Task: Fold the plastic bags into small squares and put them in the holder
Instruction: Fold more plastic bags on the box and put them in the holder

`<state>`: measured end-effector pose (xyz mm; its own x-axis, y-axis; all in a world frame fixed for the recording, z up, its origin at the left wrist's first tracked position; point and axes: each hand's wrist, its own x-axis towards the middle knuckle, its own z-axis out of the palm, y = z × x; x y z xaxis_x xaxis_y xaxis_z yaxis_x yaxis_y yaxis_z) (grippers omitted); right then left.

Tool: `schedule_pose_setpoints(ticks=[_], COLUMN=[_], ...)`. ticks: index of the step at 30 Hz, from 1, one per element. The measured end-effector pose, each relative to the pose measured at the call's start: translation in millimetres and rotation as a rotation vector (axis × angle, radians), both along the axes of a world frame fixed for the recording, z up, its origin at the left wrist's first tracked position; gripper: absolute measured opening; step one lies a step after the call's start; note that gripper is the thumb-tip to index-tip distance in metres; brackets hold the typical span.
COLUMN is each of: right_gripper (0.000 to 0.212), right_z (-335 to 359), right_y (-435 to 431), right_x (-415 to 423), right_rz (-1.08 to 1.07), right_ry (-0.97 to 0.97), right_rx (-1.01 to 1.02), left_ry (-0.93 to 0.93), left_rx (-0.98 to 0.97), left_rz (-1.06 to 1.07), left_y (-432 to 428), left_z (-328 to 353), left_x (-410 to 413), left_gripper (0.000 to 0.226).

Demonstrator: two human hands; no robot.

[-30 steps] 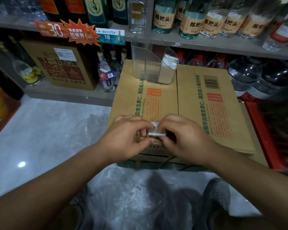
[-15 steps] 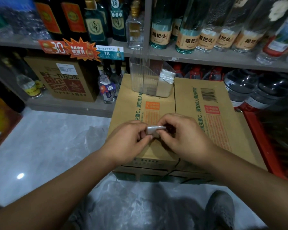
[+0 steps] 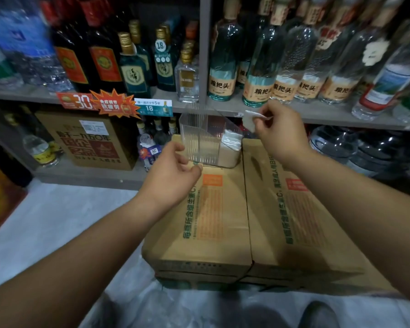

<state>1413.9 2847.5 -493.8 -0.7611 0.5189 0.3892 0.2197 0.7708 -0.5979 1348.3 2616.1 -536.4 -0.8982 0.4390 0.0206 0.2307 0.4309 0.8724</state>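
A: Where is the small folded square of white plastic bag (image 3: 251, 119)?

B: In the air, above and just right of the clear ribbed plastic holder (image 3: 199, 140). The right hand (image 3: 279, 136) pinches it between thumb and fingertips, the other fingers curled in.

A: And the holder?

B: It stands upright at the far end of the left brown cardboard carton (image 3: 213, 221). A divider splits it. The right compartment holds a stack of white folded bags (image 3: 231, 142); the left one looks see-through.

A: The left hand (image 3: 171, 172)?

B: Low at the holder's near left corner, fingers loosely curled around nothing, the thumb close to the base. Whether it touches, I cannot tell.

A: Around that?

B: A second brown carton (image 3: 305, 221) lies against the first on the right. Behind them runs a grey shelf (image 3: 317, 114) of glass liquor bottles (image 3: 223, 74). Loose clear plastic sheeting (image 3: 156, 304) lies on the pale floor near the cartons' front edge.
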Motion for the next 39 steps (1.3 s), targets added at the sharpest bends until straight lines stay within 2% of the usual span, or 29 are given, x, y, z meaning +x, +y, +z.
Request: schedule_pose_setpoints(ticks=[2, 5, 7, 10, 12, 16, 18, 24, 27, 30, 34, 36, 39], right_gripper=[0.003, 0.003, 0.005, 0.008, 0.011, 0.01, 0.011, 0.011, 0.003, 0.01, 0.004, 0.011, 0.019], right_z=[-5.7, -19.6, -29.5, -41.5, -46.9, -53.4, -54.6, -49.0, -39.9, -34.6, -24.7, -21.2, -22.8], right_y=[9.6, 17.8, 18.9, 19.2, 20.4, 23.0, 22.5, 12.3, 9.5, 10.7, 14.6, 15.5, 15.3], right_x=[-15.8, -30.7, -37.0, -40.8, -38.9, -31.4, -28.7, -34.7, -45.4, -52.2, -51.1, -46.1, -39.4], right_rz=[0.024, 0.059, 0.098, 0.164, 0.183, 0.212, 0.23, 0.083, 0.094, 0.107, 0.196, 0.243, 0.254], right_ry=[-0.004, -0.002, 0.022, 0.02, -0.002, -0.004, -0.017, -0.127, -0.211, -0.316, -0.386, -0.358, -0.319], right_rx=[0.03, 0.115, 0.17, 0.276, 0.352, 0.451, 0.467, 0.277, 0.171, 0.076, -0.031, -0.029, 0.169], left_ry=[0.061, 0.126, 0.124, 0.041, 0.026, 0.006, -0.012, -0.013, -0.016, -0.015, -0.021, -0.014, -0.016], left_rx=[-0.067, -0.069, -0.071, 0.029, 0.08, 0.125, 0.143, 0.139, 0.145, 0.135, 0.127, 0.136, 0.151], left_rz=[0.015, 0.06, 0.085, 0.067, 0.044, -0.003, 0.008, 0.019, 0.018, 0.014, 0.012, 0.012, 0.01], left_y=[8.2, 18.4, 24.8, 33.1, 37.9, 44.3, 44.8, 42.3, 42.8, 43.5, 42.5, 42.2, 42.1], left_z=[0.2, -1.3, -2.5, -3.5, -4.3, -7.0, -7.8, -11.9, -11.8, -11.3, -10.8, -10.6, -9.9], left_x=[-14.2, -35.4, -42.3, -52.5, -56.9, -57.9, -56.5, -58.6, -58.6, -58.1, -57.8, -58.1, -57.0], left_gripper=[0.069, 0.094, 0.1, 0.106, 0.098, 0.052, 0.045, 0.036, 0.035, 0.032, 0.029, 0.034, 0.041])
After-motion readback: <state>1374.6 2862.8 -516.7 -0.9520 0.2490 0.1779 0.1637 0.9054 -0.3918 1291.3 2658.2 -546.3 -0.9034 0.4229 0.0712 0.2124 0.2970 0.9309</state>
